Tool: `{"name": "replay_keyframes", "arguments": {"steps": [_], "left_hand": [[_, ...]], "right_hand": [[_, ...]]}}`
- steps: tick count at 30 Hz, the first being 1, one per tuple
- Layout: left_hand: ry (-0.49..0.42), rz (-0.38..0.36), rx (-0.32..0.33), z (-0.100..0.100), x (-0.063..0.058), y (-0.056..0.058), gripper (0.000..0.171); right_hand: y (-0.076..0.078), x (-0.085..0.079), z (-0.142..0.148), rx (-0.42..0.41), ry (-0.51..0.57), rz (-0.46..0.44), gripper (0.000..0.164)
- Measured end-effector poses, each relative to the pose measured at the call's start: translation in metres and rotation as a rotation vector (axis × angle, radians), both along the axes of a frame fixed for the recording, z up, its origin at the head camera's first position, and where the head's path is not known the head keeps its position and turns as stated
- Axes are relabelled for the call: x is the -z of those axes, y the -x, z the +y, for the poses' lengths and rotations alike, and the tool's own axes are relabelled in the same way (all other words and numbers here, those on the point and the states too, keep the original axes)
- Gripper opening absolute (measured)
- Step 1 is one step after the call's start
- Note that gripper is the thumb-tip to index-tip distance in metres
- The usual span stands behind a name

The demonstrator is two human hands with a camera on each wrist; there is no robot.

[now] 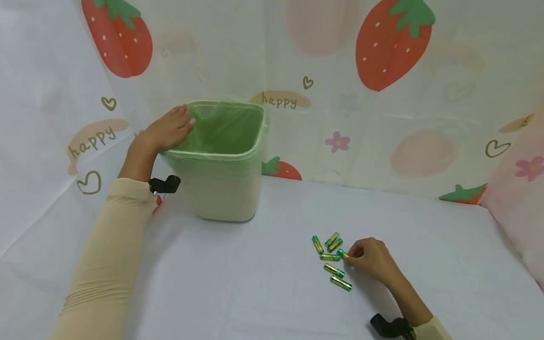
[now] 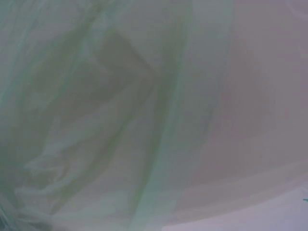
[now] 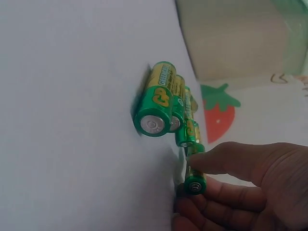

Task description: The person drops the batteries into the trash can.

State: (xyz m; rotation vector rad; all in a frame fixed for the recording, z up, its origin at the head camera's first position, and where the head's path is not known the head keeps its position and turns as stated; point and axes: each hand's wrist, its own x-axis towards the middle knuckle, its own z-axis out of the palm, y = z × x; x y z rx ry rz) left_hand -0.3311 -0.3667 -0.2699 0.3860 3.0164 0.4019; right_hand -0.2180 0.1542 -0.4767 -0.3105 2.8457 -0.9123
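Observation:
A cream trash bin [image 1: 221, 189] with a green plastic liner [image 1: 229, 127] folded over its rim stands at the back left. My left hand [image 1: 167, 127] grips the bin's left rim, its thumb on the inner side. The left wrist view shows only the liner [image 2: 96, 120] and bin wall [image 2: 255, 110] close up. At the right, my right hand [image 1: 371, 259] pinches a green and gold battery [image 3: 196, 178] between thumb and fingers, low over the table. Several more such batteries [image 1: 334, 270] lie loosely grouped to the left of this hand.
A white cloth covers the table [image 1: 246, 274]. Behind it hangs a strawberry-print sheet [image 1: 340, 113], close to the bin's back. A pink printed cloth [image 1: 518, 203] slopes along the right edge.

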Motion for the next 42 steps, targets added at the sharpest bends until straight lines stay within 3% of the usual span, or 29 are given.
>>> {"name": "replay_keyframes", "arguments": {"steps": [16,32,42], "left_hand": [[0.006,0.008,0.010,0.000,0.003,-0.002,0.065],[0.005,0.011,0.004,0.001,0.001,-0.001,0.065],[-0.008,0.014,0.001,-0.001,0.004,0.000,0.067]], "right_hand": [[0.001,-0.014,0.005,-0.037,0.096,-0.059,0.005],[0.013,-0.037,-0.011,-0.093,0.083,0.082,0.005],[0.018,-0.056,-0.031,-0.127,0.134,0.105,0.007]]}}
